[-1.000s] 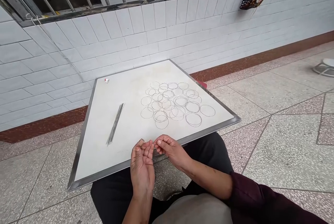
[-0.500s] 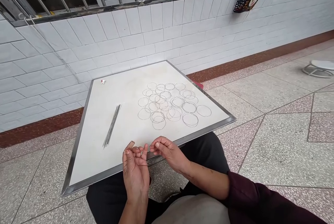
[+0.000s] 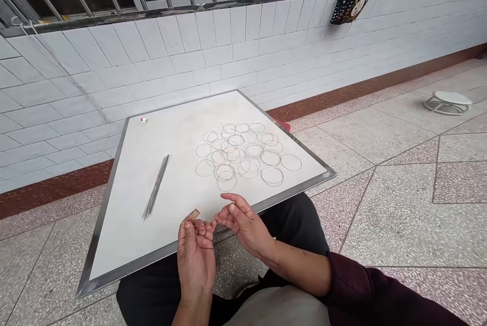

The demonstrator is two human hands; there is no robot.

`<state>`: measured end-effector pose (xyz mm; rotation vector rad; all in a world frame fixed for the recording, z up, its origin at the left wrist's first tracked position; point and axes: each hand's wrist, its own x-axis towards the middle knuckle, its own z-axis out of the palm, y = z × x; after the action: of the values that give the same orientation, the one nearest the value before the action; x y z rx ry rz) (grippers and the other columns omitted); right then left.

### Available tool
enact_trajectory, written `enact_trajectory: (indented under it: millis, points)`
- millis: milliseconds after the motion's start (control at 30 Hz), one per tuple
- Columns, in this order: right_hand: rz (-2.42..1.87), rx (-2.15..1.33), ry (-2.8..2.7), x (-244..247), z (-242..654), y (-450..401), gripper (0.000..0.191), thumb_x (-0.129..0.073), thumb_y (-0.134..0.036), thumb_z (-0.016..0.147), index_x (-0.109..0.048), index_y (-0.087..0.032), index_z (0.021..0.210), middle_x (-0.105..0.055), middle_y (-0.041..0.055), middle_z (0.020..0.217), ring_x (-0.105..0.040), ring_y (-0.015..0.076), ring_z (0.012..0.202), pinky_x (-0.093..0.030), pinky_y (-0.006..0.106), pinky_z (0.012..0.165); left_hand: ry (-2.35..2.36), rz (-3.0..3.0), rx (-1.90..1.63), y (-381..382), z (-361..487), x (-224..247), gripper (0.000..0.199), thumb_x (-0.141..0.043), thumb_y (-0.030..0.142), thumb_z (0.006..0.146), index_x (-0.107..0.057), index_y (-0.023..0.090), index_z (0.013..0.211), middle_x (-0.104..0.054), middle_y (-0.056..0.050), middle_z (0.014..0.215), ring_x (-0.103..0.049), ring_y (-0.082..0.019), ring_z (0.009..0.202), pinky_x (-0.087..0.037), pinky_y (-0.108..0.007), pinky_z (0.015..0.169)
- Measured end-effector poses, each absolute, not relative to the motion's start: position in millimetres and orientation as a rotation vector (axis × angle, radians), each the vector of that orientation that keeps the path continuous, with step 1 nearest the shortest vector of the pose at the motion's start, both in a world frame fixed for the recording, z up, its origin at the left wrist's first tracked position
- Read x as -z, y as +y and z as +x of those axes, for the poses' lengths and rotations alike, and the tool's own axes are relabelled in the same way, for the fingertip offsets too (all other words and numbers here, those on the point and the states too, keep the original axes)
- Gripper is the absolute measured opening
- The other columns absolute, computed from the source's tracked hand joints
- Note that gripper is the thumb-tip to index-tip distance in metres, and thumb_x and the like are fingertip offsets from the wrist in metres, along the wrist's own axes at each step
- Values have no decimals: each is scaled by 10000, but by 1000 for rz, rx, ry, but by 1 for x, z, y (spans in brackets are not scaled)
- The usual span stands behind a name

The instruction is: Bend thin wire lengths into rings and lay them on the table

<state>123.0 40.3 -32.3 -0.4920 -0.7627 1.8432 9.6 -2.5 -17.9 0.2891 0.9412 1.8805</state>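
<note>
Close together over the table's near edge, both my hands are pinching. My left hand [image 3: 196, 257], palm up, has thumb and index finger closed on a thin wire [image 3: 177, 221] that is hard to see. A tan band or wrap [image 3: 195, 213] shows near its index fingertip. My right hand [image 3: 249, 227] pinches what looks like the same wire between thumb and index finger; its fingertips nearly touch the left ones. On the white table [image 3: 178, 133] lie a bundle of straight thin wires [image 3: 155, 187] at the left and many overlapping wire rings [image 3: 247, 158] towards the right.
A small white and red object [image 3: 143, 121] sits at the far left corner. The table's metal rim [image 3: 125, 266] runs just above my knees. Behind stands a tiled wall [image 3: 171, 37] with a barred window and a hanging bag [image 3: 349, 8]. A low stool [image 3: 449, 102] stands to the right.
My right hand has tilted upward, its index finger now raised with thin wire showing at it. My left hand stays in nearly the same pinch. The whole view has shifted slightly.
</note>
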Motion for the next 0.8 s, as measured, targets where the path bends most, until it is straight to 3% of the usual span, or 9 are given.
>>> enact_trajectory:
  millis: [200,467,567,700,800]
  points:
    - [-435,-1850,-800,28,127,40,432,-613,-513,912,-573,-227,1233,-525,-39,700,-586,136,718,-501,377,841,904,332,-1770,-5,7,14,227,-747,363,802,-701,184,934,-558,13,669,-539,-126,664,-532,-311,736]
    - [-453,-1882,-1271,16,151,49,510,-507,-518,971,-503,-194,1366,-514,-48,690,-587,118,657,-504,365,797,838,410,-1646,-13,1,-3,158,-736,301,802,-718,158,866,-462,29,549,-436,-107,538,-475,-255,555]
    - [-451,-1792,-1461,12,161,51,513,-442,-488,1005,-414,-211,1436,-526,-46,732,-601,110,638,-520,371,791,891,480,-1545,-18,-4,-8,183,-735,297,802,-726,152,912,-531,2,603,-481,-123,563,-481,-276,566]
    - [-540,-1721,-1667,6,170,50,506,-398,-438,1026,-297,-266,1492,-527,-8,936,-624,86,648,-524,325,743,932,596,-1420,-22,-10,-12,257,-639,355,885,-709,172,1051,-583,-11,604,-529,-149,560,-502,-327,631]
    - [-632,-1629,-1868,-2,176,51,488,-350,-384,1042,-255,-278,1509,-540,6,978,-618,80,649,-508,292,719,929,653,-1328,-24,-12,-15,281,-605,414,898,-730,163,885,-596,-29,565,-560,-171,550,-510,-363,675]
